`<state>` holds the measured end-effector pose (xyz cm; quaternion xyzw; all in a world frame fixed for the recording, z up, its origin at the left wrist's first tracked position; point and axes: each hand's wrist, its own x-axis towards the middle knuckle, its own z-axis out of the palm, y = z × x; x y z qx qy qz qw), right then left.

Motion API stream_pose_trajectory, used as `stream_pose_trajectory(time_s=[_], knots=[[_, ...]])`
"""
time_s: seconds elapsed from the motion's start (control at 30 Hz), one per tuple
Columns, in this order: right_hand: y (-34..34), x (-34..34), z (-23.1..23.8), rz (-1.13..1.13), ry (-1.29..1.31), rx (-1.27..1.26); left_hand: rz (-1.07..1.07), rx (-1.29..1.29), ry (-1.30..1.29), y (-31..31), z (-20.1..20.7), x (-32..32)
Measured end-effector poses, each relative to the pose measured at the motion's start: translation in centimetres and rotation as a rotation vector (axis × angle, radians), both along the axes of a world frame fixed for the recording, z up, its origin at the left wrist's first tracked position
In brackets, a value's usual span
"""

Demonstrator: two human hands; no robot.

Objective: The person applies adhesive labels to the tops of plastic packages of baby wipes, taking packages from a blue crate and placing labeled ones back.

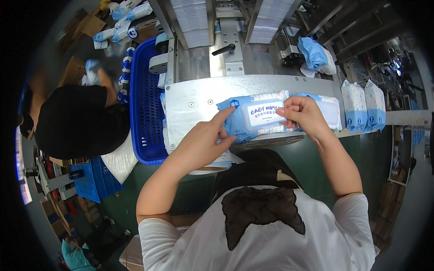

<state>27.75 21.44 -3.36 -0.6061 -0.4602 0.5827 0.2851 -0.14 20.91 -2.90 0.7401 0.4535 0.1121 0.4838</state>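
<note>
A blue and white pack of wet wipes (239,124) lies flat before me on the metal worktop (194,92). My left hand (203,140) grips its left end, index finger and thumb spread along the corners. Over the pack's lid sits a white label with blue print (262,115). The fingertips of my right hand (305,116) pinch the label's right edge; whether it is stuck down there is hidden by them. Beside it, partly under my right hand, lies a second wipes pack (332,115) with a plain white lid.
Two wipes packs (364,106) stand at the right end. A blue basket (147,149) is at left, next to a row of packs (124,77). Behind the worktop, a machine holds stacks of white sheets (192,22). A person in a black cap (74,122) works at left.
</note>
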Motion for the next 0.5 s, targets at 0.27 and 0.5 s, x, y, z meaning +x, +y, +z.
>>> stream_pose_trajectory(time_s=[0.27,0.5], knots=[[-0.08,-0.12,0.05,-0.018,0.009,-0.015,0.002,-0.027,0.018,-0.02,0.21,0.10],[-0.10,-0.23,0.14,-0.012,0.015,-0.008,0.005,-0.001,0.054,-0.25,0.50,0.42]])
